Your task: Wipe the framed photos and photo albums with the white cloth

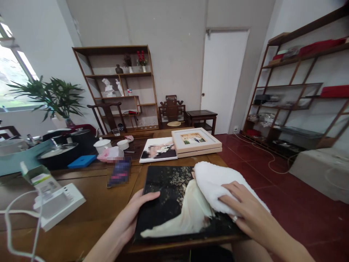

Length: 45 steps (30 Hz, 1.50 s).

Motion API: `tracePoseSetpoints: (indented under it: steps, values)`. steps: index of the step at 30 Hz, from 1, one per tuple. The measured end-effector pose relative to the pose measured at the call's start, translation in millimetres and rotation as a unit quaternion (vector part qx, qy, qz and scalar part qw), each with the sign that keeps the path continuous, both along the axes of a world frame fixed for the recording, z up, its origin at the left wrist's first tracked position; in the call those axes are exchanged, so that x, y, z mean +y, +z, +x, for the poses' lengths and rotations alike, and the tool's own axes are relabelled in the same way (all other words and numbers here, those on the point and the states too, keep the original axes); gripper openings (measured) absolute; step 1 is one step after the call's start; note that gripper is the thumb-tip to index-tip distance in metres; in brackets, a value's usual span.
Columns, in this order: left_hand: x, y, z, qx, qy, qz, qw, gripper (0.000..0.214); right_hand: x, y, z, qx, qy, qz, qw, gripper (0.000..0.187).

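A dark photo panel (163,203) showing a figure in a long pale dress lies near the table's front edge. My left hand (135,209) holds its left side, thumb resting on the face and the other fingers hidden at the edge. A white towel (209,183) is bunched in my right hand (244,205), which presses it over the panel's upper right part. The towel covers that part of the picture. A ring shows on one finger of this hand.
Beyond the panel are a portrait print (158,150) and stacked pale picture frames (196,142). On the left stand an opened white box (60,205), a white cable (9,236), a blue box (81,161), a white teapot (102,145) and dark pots (58,154).
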<state>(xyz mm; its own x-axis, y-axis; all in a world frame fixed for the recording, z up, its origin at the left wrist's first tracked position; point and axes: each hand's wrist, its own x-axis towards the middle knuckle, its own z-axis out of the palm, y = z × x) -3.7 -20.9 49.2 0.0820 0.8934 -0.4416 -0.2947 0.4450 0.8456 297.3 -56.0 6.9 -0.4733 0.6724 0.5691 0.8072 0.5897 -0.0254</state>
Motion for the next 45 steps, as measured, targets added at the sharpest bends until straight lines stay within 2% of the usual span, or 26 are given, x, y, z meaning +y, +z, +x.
tracePoseSetpoints:
  steps: [4,8,12,14,16,20,24,27,31,33,35,38,45]
  values:
    - [16.6,-14.1,-3.5,0.133,-0.036,0.08,0.987,0.049,6.7,-1.7,-8.7,0.002,-0.008,-0.013,1.0,0.054]
    - [28.0,-23.6,-11.7,0.224,-0.104,0.125,0.961,0.052,17.4,-3.4,-9.4,-0.02,-0.008,0.008,1.0,0.055]
    - [27.1,-23.2,-16.4,0.327,-0.158,0.177,0.915,0.049,33.8,-10.7,-6.3,-0.049,-0.001,0.094,0.994,0.055]
    - [24.8,-19.7,-16.1,0.387,-0.167,0.198,0.885,0.046,39.8,-15.1,-6.0,-0.05,-0.005,0.087,0.995,0.056]
    - [23.6,-16.2,-15.2,0.443,-0.174,0.205,0.855,0.045,43.2,-17.7,-6.5,-0.045,-0.008,0.049,0.998,0.06]
    - [25.3,-12.7,-16.1,0.518,-0.148,0.207,0.817,0.045,47.9,-16.2,-9.3,-0.039,-0.008,-0.01,0.999,0.06]
    - [23.7,-9.5,-19.0,0.568,-0.092,0.21,0.79,0.047,56.4,-14.2,-14.4,-0.042,-0.006,-0.021,0.999,0.057]
    - [21.5,-8.7,-18.5,0.614,-0.061,0.207,0.76,0.045,60.8,-15.8,-17.6,-0.03,-0.009,-0.019,0.999,0.06]
    - [31.3,-17.8,-15.1,0.619,-0.073,0.319,0.714,0.073,59.6,-16.8,-17.8,-0.022,-0.003,-0.017,1.0,0.058]
    - [39.6,-25.2,-11.9,0.616,-0.095,0.376,0.686,0.072,58.1,-15.7,-17.0,-0.019,-0.001,-0.018,1.0,0.058]
    - [45.1,-32.1,-7.4,0.609,-0.138,0.389,0.677,0.062,57.0,-14.2,-16.7,-0.017,-0.005,-0.018,1.0,0.059]
    - [44.8,-38.4,-0.4,0.605,-0.17,0.374,0.682,0.046,56.1,-12.7,-17.5,-0.015,-0.01,-0.013,1.0,0.058]
    - [34.5,-34.7,2.5,0.609,-0.201,0.359,0.678,0.055,52.7,-13.5,-19.2,0.005,-0.008,0.001,1.0,0.058]
